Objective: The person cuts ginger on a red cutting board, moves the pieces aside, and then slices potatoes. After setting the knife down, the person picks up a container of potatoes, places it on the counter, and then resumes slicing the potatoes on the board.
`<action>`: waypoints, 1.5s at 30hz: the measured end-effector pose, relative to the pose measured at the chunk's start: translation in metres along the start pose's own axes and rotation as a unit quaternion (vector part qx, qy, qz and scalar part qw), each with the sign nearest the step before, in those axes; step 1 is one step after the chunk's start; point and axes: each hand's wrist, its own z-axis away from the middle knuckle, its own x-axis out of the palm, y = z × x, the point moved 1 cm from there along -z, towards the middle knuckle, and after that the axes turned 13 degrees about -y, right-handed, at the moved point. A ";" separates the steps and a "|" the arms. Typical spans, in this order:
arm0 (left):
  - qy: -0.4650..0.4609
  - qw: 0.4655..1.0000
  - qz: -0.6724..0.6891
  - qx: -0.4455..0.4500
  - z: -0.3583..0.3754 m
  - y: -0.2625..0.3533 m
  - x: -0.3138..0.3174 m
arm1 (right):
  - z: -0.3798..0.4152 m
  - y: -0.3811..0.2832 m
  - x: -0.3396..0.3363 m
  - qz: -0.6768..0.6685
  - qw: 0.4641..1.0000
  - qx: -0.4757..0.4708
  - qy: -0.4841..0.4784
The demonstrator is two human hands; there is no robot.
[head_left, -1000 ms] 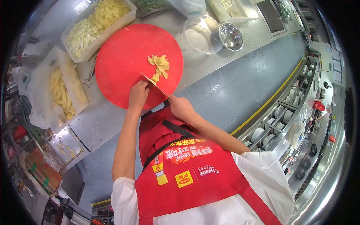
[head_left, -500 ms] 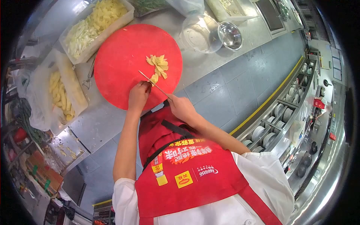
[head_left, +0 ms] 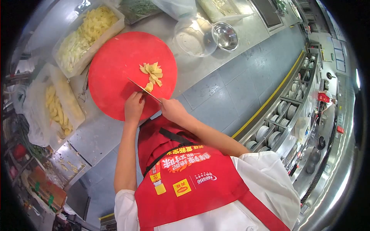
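My right hand (head_left: 173, 111) grips the handle of a knife (head_left: 135, 84), whose blade slants across the near part of a round red cutting board (head_left: 115, 65). On the near side of the blade, my left hand (head_left: 134, 104) rests on the board with its fingers curled in close to the metal. Whatever those fingers press on is hidden. Just past the blade lies a yellow cut piece (head_left: 149, 87). Beyond it is a small heap of thin yellow slices (head_left: 152, 71) that look like ginger.
Left of the board stand a tub (head_left: 80, 67) of yellow and pale shreds and a plastic-lined tub (head_left: 73, 102) of yellow pieces. A clear bowl (head_left: 192, 49) and a steel bowl (head_left: 227, 37) sit at the back right. Racks of plates (head_left: 274, 139) line the right side.
The whole view has shifted, so the board appears further left and lower. Both hands keep their places at the knife, and the blade stays beside the yellow piece.
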 end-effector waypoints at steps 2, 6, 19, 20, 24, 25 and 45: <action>0.009 1.000 0.011 0.003 0.000 -0.002 0.001 | 0.001 0.002 -0.001 -0.034 0.999 0.008 0.016; 0.014 1.000 0.003 -0.003 0.003 -0.006 0.005 | 0.013 0.002 -0.013 -0.043 0.999 -0.006 0.012; 0.006 1.000 0.013 -0.009 0.003 0.001 0.000 | 0.038 -0.009 -0.023 -0.055 0.998 0.008 -0.012; 0.007 1.000 0.010 -0.007 0.003 0.000 0.001 | 0.038 -0.008 -0.023 -0.053 0.998 0.007 -0.014; 0.009 1.000 -0.004 -0.007 0.002 -0.007 0.006 | 0.036 -0.007 -0.025 -0.047 0.999 0.005 -0.024; 0.007 1.000 -0.007 -0.008 0.002 -0.006 0.006 | 0.035 -0.005 -0.024 -0.044 0.999 0.006 -0.024; 0.001 1.000 -0.008 -0.023 0.007 -0.008 0.009 | -0.009 -0.012 -0.003 -0.026 0.999 0.015 -0.015</action>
